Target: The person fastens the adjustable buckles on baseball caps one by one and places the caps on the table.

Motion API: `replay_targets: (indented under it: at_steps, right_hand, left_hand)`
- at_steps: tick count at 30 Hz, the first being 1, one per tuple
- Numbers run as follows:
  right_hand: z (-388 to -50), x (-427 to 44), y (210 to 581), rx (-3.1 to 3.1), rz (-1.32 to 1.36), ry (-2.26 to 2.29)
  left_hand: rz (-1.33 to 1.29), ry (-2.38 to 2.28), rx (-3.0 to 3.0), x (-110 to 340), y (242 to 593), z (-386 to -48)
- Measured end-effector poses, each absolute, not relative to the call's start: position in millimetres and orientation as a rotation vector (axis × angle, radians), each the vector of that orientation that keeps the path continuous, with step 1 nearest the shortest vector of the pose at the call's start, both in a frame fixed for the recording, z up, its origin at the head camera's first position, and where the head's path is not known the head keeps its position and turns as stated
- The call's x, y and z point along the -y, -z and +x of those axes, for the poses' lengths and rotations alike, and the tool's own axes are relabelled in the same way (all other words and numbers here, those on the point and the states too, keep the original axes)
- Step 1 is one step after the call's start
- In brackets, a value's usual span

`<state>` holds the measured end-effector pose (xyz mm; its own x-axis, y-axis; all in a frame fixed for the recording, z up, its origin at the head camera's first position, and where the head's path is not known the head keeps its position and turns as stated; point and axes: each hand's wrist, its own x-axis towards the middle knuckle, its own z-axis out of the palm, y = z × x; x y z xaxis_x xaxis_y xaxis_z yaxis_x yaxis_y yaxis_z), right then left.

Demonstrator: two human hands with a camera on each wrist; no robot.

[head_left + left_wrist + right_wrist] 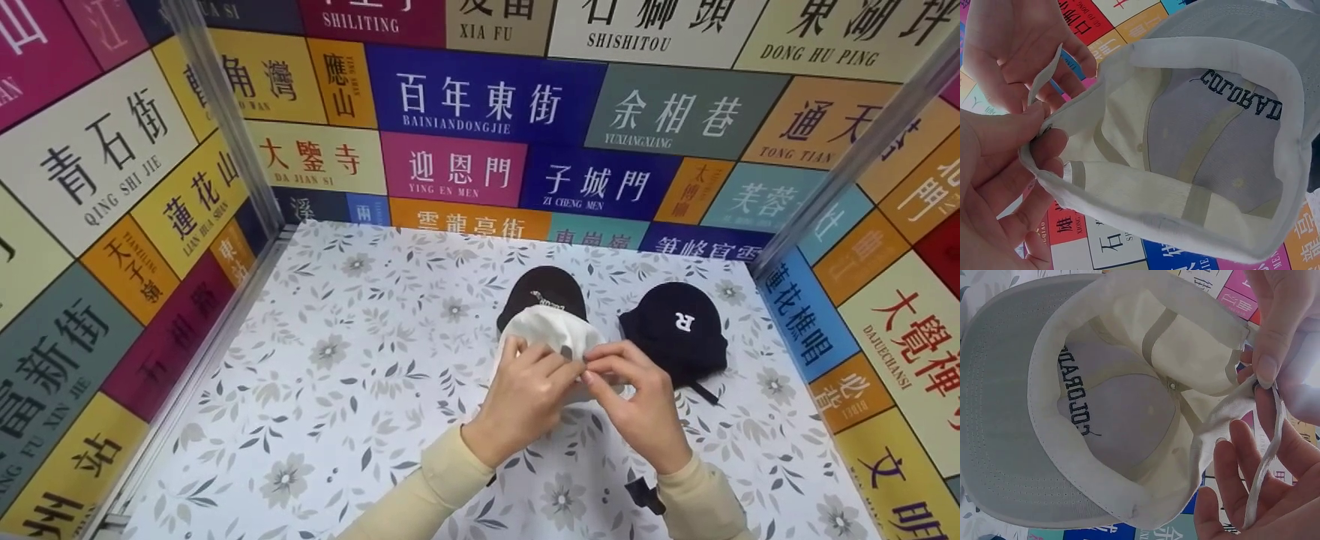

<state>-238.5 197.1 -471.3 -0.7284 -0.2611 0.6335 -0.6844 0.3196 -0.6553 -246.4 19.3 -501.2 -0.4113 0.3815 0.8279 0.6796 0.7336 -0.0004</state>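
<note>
A white baseball cap is held up above the table, its underside and pale lining toward the wrist cameras. Reversed dark lettering shows inside the front panel, beside the grey-looking brim. My left hand pinches the cap's back strap. My right hand meets it from the other side, thumb and forefinger close together at the strap. A loose strap end hangs free of the cap, across a palm in the right wrist view. Fingers partly hide the fastening.
Just behind the white cap lies a dark brown cap with light lettering. A navy cap with a white R rests to the right, its strap trailing on the flower-patterned tabletop. Panels of colourful place-name signs border the table.
</note>
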Motion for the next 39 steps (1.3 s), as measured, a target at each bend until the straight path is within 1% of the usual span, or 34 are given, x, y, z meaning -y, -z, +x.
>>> replay_targets:
  at_steps: [8, 15, 29, 39]
  right_hand:
    - [-237.2, -194.1, 471.9, 2.191, 0.836, -1.391]
    - [-239.2, -194.5, 468.1, 2.204, 0.833, -1.388]
    - [-236.4, -192.4, 469.8, 2.209, 0.818, -1.394]
    - [-238.5, -195.5, 469.8, 2.21, 0.814, -1.406]
  left_hand:
    - [-0.803, 0.49, 2.063, -18.3, 503.1, -245.0]
    - [-0.789, 0.427, 2.035, -17.6, 499.7, -247.6]
    - [-0.794, 0.489, 2.064, -15.3, 503.1, -244.2]
    - [-0.771, 0.426, 2.038, -13.9, 503.8, -246.8]
